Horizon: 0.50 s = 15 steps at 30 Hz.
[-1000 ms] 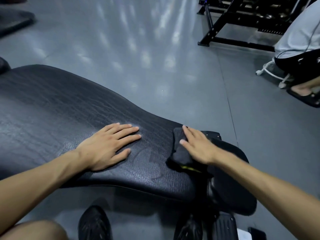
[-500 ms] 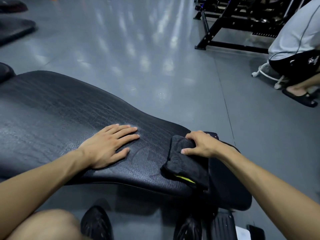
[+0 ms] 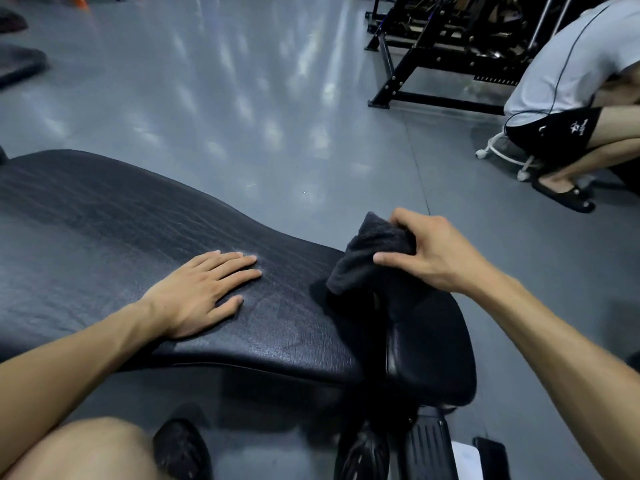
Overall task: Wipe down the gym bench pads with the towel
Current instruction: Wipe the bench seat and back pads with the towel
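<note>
Lifted since a moment ago, my right hand (image 3: 433, 251) grips the black towel (image 3: 367, 261) bunched above the seat pad (image 3: 433, 341), at three o'clock from my left hand (image 3: 201, 292), flat, fingers straight, on the back pad (image 3: 104, 237).

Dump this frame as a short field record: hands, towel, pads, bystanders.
left hand: flat on long pad, fingers straight
right hand: grips towel, fingers curled round it
towel: dark, bunched, upper part lifted, lower end hanging to the junction of the pads
long pad: black, textured, runs to the left
small pad: black, on the right, under the towel
other person: upper right, crouched on a white stool
floor: grey, glossy
</note>
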Each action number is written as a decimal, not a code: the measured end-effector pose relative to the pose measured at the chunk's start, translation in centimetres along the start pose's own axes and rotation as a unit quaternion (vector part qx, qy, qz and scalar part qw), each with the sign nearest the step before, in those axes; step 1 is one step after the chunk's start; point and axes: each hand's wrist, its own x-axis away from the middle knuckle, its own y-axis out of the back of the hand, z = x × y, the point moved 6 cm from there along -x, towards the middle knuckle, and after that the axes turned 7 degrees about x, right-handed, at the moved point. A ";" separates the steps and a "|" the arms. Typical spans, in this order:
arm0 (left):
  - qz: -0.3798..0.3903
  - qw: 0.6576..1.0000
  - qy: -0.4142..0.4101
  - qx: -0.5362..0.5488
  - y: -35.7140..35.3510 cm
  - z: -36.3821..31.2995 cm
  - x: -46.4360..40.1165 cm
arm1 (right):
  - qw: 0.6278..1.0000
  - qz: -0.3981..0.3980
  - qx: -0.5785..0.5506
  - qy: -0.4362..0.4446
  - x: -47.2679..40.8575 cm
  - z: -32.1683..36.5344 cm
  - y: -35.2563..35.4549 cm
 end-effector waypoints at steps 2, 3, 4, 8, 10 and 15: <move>0.001 1.000 -0.002 0.001 -0.1 0.1 -0.1 | 0.997 0.057 -0.057 0.014 -0.3 0.4 0.7; 0.001 1.000 -0.002 0.001 -0.1 0.1 -0.1 | 0.993 0.082 -0.079 0.015 -0.6 0.4 0.9; -0.001 1.000 -0.001 0.001 -0.1 0.1 -0.1 | 0.989 0.099 -0.105 0.009 -1.1 0.0 0.9; -0.001 1.000 -0.003 0.010 -0.1 0.3 -0.1 | 0.991 0.073 -0.100 -0.058 -4.5 -3.8 -1.9; -0.002 1.000 -0.002 0.015 -0.1 0.3 -0.1 | 0.993 0.030 0.031 -0.112 -5.8 -5.9 -5.5; -0.005 1.000 -0.003 0.016 0.1 0.2 -0.2 | 0.967 0.149 -0.065 -0.195 -3.4 -6.2 -16.7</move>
